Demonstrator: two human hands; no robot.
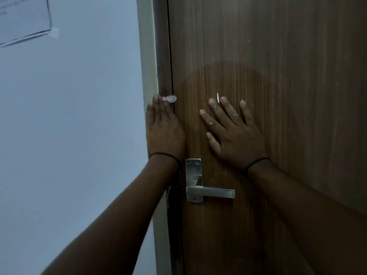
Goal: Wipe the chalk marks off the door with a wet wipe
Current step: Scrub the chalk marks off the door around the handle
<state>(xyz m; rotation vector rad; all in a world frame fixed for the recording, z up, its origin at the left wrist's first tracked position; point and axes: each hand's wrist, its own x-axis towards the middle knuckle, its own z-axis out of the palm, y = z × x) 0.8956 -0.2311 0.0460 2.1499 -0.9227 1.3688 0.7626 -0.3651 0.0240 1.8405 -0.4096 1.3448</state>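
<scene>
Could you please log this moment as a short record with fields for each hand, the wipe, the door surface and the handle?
left hand: at the door's left edge, fingers pointing up, holding the wet wipe at its fingertips
right hand: flat on the door, fingers spread
door surface: darker damp-looking patch around the right hand; small white mark just above its fingertips
door handle: metal lever below both hands, untouched
wall: pale, with a paper sheet at top left
</scene>
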